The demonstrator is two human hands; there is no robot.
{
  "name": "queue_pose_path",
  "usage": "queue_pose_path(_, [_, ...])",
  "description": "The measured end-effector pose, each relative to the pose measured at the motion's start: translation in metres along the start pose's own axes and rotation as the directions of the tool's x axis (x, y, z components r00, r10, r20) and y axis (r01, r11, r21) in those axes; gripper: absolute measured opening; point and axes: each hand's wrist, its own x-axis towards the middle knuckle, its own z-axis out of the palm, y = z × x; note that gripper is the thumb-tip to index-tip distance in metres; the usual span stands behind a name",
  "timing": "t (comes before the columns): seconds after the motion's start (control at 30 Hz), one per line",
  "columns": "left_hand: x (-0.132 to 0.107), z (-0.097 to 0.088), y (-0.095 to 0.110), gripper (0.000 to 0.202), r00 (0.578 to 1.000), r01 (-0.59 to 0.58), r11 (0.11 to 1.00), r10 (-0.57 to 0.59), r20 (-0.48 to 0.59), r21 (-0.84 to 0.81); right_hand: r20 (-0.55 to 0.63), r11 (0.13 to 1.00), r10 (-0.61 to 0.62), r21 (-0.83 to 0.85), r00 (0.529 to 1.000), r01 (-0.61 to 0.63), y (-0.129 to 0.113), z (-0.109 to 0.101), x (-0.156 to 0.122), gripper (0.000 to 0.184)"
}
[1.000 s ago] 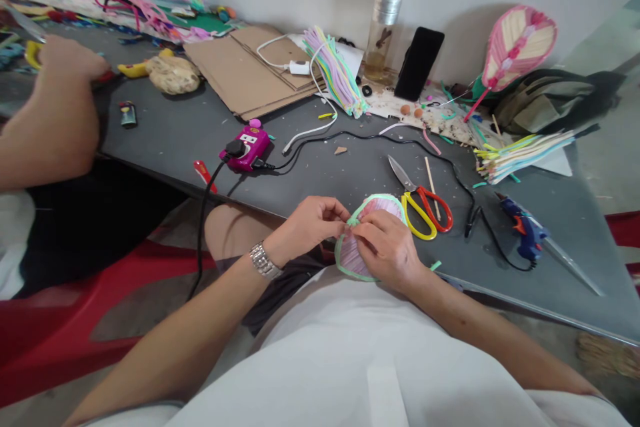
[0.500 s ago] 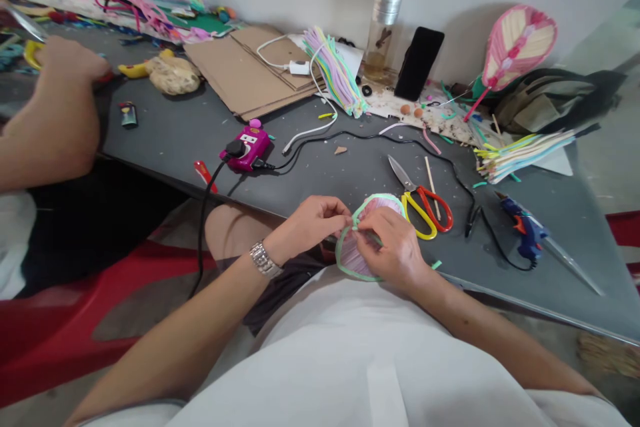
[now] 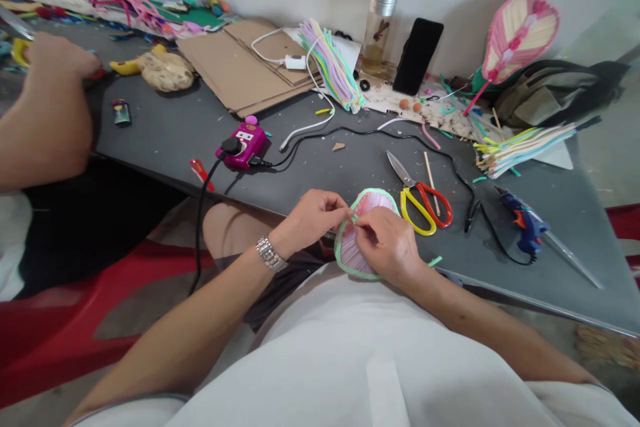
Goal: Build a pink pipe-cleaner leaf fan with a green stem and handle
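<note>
Head view: a person sits at the near edge of a dark grey worktable (image 3: 160, 123), hands drawn in close above the lap. A heart-shaped pipe-cleaner frame (image 3: 349, 255), rimmed in pale green and filled with pink and lilac strips, is held upright-tilted just off that edge. The left hand (image 3: 313, 218), wristwatch (image 3: 270, 253) on its wrist, pinches the rim between thumb and forefinger at the frame's upper left. The right hand (image 3: 387, 245) curls across the face, fingertips meeting the left hand at that spot; its grip is partly hidden, so I cannot tell whether it pinches. The paired hold looks meant to steady one small point of the rim. Just beyond lie orange-and-yellow-handled scissors (image 3: 425, 211), open, and a blue glue gun (image 3: 523, 228) towards the table's right corner, both seemingly kept within easy reach. A black cord (image 3: 380, 133) runs across the table to a magenta power strip (image 3: 243, 145). Bundled pipe cleaners (image 3: 333, 63) and a finished pink fan (image 3: 517, 37) sit along the far edge. At the left edge, a co-worker's hand (image 3: 63, 57) rests among scattered craft materials; its hold is unclear.
</note>
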Motion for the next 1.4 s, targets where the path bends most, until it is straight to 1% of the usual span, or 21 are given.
queue_pose_path(0.13, [-0.002, -0.001, 0.000, 0.025, 0.999, -0.007, 1.000, 0.005, -0.045, -0.028, 0.023, 0.993, 0.091, 0.069, 0.996, -0.093, -0.001, -0.002, -0.001, 0.016])
queue_pose_path(0.23, [-0.003, 0.000, 0.002, 0.028, 0.999, -0.014, 1.000, 0.014, -0.041, -0.010, 0.045, 0.991, 0.118, 0.054, 0.992, -0.120, -0.002, -0.003, 0.003, 0.009])
queue_pose_path(0.27, [-0.003, 0.000, 0.003, 0.029, 0.999, -0.018, 1.000, 0.018, -0.041, 0.000, 0.052, 0.991, 0.129, 0.034, 0.990, -0.131, -0.003, -0.003, 0.004, 0.011])
queue_pose_path(0.33, [-0.004, 0.002, 0.005, 0.030, 0.998, -0.027, 1.000, 0.027, -0.050, 0.005, 0.076, 0.984, 0.177, -0.008, 0.981, -0.177, -0.005, -0.003, 0.008, 0.020])
queue_pose_path(0.43, [-0.004, 0.003, 0.007, 0.028, 0.997, -0.038, 0.999, 0.037, -0.061, -0.023, 0.134, 0.950, 0.313, -0.032, 0.940, -0.311, -0.008, -0.005, 0.015, 0.028])
queue_pose_path(0.5, [-0.005, 0.003, 0.007, 0.026, 0.997, -0.042, 0.998, 0.040, -0.059, -0.046, 0.179, 0.917, 0.396, -0.018, 0.901, -0.399, -0.010, -0.007, 0.020, 0.028])
queue_pose_path(0.57, [-0.006, 0.005, 0.006, 0.025, 0.997, -0.044, 0.998, 0.041, -0.066, -0.054, 0.218, 0.884, 0.452, 0.015, 0.865, -0.466, -0.012, -0.010, 0.024, 0.026])
queue_pose_path(0.63, [-0.007, 0.006, 0.004, 0.025, 0.996, -0.044, 0.997, 0.039, -0.085, -0.059, 0.242, 0.853, 0.491, 0.059, 0.837, -0.518, -0.013, -0.012, 0.027, 0.023])
queue_pose_path(0.8, [-0.008, 0.011, 0.001, 0.025, 0.991, -0.038, 0.997, 0.030, -0.134, -0.059, 0.252, 0.777, 0.563, 0.164, 0.787, -0.608, -0.014, -0.013, 0.028, 0.014])
queue_pose_path(0.9, [-0.008, 0.012, 0.000, 0.025, 0.986, -0.036, 0.998, 0.026, -0.165, -0.060, 0.258, 0.728, 0.587, 0.246, 0.767, -0.640, -0.015, -0.011, 0.025, 0.009])
queue_pose_path(0.97, [-0.009, 0.012, 0.000, 0.026, 0.984, -0.037, 0.997, 0.025, -0.175, -0.066, 0.264, 0.715, 0.593, 0.262, 0.761, -0.648, -0.015, -0.010, 0.022, 0.008])
queue_pose_path(1.0, [-0.009, 0.012, 0.000, 0.026, 0.984, -0.040, 0.997, 0.027, -0.176, -0.070, 0.261, 0.726, 0.583, 0.259, 0.769, -0.638, -0.016, -0.010, 0.020, 0.008])
queue_pose_path(1.03, [-0.009, 0.012, 0.000, 0.026, 0.984, -0.044, 0.996, 0.031, -0.175, -0.073, 0.252, 0.752, 0.558, 0.249, 0.790, -0.610, -0.016, -0.009, 0.018, 0.008])
queue_pose_path(1.07, [-0.009, 0.012, 0.000, 0.026, 0.984, -0.050, 0.996, 0.036, -0.173, -0.074, 0.234, 0.793, 0.516, 0.233, 0.824, -0.562, -0.016, -0.008, 0.016, 0.009])
queue_pose_path(1.13, [-0.009, 0.011, 0.000, 0.026, 0.985, -0.055, 0.995, 0.041, -0.167, -0.082, 0.183, 0.900, 0.370, 0.173, 0.911, -0.400, -0.014, -0.007, 0.013, 0.013])
queue_pose_path(1.17, [-0.009, 0.011, -0.001, 0.026, 0.986, -0.051, 0.995, 0.036, -0.164, -0.088, 0.164, 0.945, 0.279, 0.129, 0.946, -0.301, -0.013, -0.006, 0.012, 0.016])
queue_pose_path(1.2, [-0.009, 0.011, -0.001, 0.026, 0.987, -0.044, 0.994, 0.028, -0.161, -0.097, 0.153, 0.975, 0.192, 0.080, 0.969, -0.206, -0.012, -0.005, 0.011, 0.018])
queue_pose_path(1.23, [-0.009, 0.011, -0.002, 0.026, 0.987, -0.036, 0.994, 0.019, -0.157, -0.107, 0.146, 0.991, 0.123, 0.034, 0.982, -0.130, -0.010, -0.004, 0.010, 0.019])
queue_pose_path(1.27, [-0.009, 0.011, -0.002, 0.027, 0.988, -0.030, 0.992, 0.012, -0.153, -0.120, 0.139, 0.997, 0.082, -0.004, 0.987, -0.082, -0.009, -0.003, 0.010, 0.020])
queue_pose_path(1.3, [-0.009, 0.011, -0.003, 0.027, 0.989, -0.027, 0.991, 0.007, -0.149, -0.131, 0.130, 0.997, 0.068, -0.029, 0.989, -0.065, -0.008, -0.002, 0.009, 0.019])
queue_pose_path(1.4, [-0.008, 0.012, -0.004, 0.027, 0.988, -0.027, 0.988, 0.003, -0.153, -0.153, 0.092, 0.992, 0.122, -0.031, 0.988, -0.119, -0.008, -0.001, 0.008, 0.014])
